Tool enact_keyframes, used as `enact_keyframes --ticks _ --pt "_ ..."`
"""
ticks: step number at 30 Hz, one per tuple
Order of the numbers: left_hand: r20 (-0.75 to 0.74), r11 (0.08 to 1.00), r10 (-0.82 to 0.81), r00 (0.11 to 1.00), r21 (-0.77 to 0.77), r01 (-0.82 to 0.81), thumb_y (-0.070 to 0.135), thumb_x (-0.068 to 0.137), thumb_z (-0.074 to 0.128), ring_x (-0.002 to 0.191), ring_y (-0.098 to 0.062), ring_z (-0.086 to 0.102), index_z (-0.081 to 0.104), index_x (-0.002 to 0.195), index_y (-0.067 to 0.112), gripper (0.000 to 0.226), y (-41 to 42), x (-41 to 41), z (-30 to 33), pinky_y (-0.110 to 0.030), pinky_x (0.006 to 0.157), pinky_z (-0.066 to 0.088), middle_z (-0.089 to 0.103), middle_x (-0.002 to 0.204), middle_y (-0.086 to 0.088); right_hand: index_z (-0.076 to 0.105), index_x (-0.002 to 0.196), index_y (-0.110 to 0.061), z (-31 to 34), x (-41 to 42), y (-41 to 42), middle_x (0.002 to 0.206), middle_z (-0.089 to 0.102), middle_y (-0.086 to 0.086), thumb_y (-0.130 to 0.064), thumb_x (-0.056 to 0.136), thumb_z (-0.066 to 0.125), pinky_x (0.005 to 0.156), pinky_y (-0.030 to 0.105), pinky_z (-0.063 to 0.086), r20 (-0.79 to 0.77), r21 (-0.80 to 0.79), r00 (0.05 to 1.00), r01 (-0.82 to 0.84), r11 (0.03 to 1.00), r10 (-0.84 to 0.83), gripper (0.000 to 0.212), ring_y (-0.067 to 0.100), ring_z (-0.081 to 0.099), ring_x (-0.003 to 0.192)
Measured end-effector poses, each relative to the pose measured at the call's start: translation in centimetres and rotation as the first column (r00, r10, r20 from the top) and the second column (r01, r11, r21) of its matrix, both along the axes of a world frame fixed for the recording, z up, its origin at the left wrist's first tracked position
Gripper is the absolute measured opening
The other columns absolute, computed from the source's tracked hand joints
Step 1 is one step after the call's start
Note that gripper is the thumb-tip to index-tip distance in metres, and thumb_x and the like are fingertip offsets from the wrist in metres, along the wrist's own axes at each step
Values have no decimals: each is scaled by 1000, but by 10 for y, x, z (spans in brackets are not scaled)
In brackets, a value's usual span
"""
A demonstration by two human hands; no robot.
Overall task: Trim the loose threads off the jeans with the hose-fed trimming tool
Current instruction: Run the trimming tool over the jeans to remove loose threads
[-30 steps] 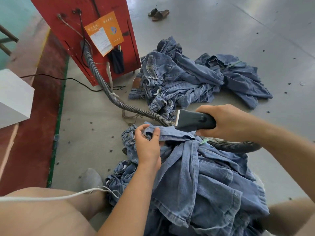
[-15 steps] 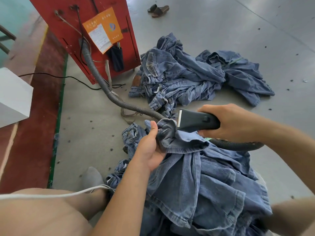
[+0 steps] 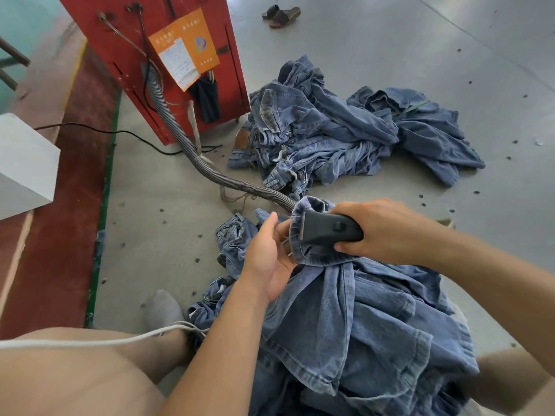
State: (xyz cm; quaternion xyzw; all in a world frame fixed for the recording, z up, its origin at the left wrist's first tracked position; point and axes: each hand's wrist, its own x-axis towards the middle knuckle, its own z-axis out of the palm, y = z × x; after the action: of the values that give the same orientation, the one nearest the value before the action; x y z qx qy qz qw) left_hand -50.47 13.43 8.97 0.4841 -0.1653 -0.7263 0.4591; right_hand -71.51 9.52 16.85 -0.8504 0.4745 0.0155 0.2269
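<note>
- At the bottom of the frame are two bare legs, with a white cord point(image 3: 90, 342) lying across the left one and a grey sock point(image 3: 163, 309) on the floor just past it.
- The jeans point(image 3: 360, 325) lie in a soft, crumpled blue heap over the lap, filling the lower right. The cloth is thick denim with stitched seams.
- The left hand point(image 3: 267, 259) is in the middle of the frame. Its fingers and thumb curl round a bunched-up hem of the jeans and hold it up.
- The right hand point(image 3: 381, 229) is just to the right, wrapped tight round the trimming tool point(image 3: 327, 228).
- The tool is dark, smooth and hard. Its long side runs left to right, and its flat metal edge points left, into the rolled hem.
- A grey ribbed hose point(image 3: 210, 172) bends from behind the hem up and left to a red box point(image 3: 168, 40) in the upper left.
- To the left of the hands the grey floor point(image 3: 156, 187) is open, with small dark bits on it. A red strip and a white block point(image 3: 24, 163) line the left edge.
- Farther off, in the upper right, lies another pile of jeans point(image 3: 345, 130).
- A pair of sandals point(image 3: 280, 15) sits at the top edge.
</note>
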Motion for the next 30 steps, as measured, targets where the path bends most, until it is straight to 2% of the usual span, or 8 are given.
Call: enact_keyframes --ticks 3,7,12,16,19,25,28,30 --pt "-32 1000 -10 999 -21 9 53 110 23 107 -29 68 73 124 4 72 -1 0 4 -45 96 58 72 121 -20 58 111 -36 3 3 2 88 66 -15 -44 90 75 65 30 46 71 -43 995 73 996 -70 28 9 59 77" --pt "-132 999 30 991 -16 -32 59 108 18 100 -25 68 72 126 4 79 1 -4 6 -37 86 56 71 124 -18 55 108 -38 13 2 4 87 65 -14 -42 90 75 64 29 45 69 -43 993 100 994 -97 27 8 59 78" --pt "-167 999 -2 986 -45 -6 62 106 14 104 -28 62 73 124 1 86 6 -9 4 -42 104 40 68 126 -23 51 106 -35 17 8 18 88 64 -11 -39 91 70 70 38 52 -27 -15 999 21 1000 -21 24 14 60 77" --pt "-190 1000 8 982 -22 -12 61 107 17 95 -27 70 75 112 -4 87 10 -15 1 -36 91 54 73 110 -23 50 106 -37 27 14 19 88 66 -11 -41 91 71 68 35 51 33 -66 999 40 997 -38 25 13 60 77" --pt "-191 996 90 977 19 -88 53 108 21 111 -34 70 64 126 -10 79 6 -16 2 -38 97 56 68 125 -27 55 109 -34 42 4 9 86 67 -10 -44 89 73 71 39 54 113 -139 984 149 979 -134 28 14 62 76" --pt "-334 969 246 910 56 -241 45 108 27 114 -38 70 66 124 -12 71 0 -5 7 -41 92 61 68 126 -29 53 97 -32 38 -16 12 81 61 -13 -38 91 73 59 23 40 -126 39 988 98 994 -92 22 4 56 72" --pt "-362 967 253 897 71 -244 42 108 28 113 -39 70 69 118 -13 70 2 -8 5 -43 97 59 67 125 -31 52 102 -29 17 0 19 84 62 -8 -35 94 68 64 32 48 -179 60 983 54 997 -43 19 11 57 74" --pt "-353 971 240 904 71 -230 40 107 27 113 -38 71 70 118 -12 68 4 -8 2 -44 100 58 67 126 -29 50 104 -27 8 9 18 87 62 -5 -36 95 67 62 34 45 -111 -9 990 92 996 -93 21 14 56 72"
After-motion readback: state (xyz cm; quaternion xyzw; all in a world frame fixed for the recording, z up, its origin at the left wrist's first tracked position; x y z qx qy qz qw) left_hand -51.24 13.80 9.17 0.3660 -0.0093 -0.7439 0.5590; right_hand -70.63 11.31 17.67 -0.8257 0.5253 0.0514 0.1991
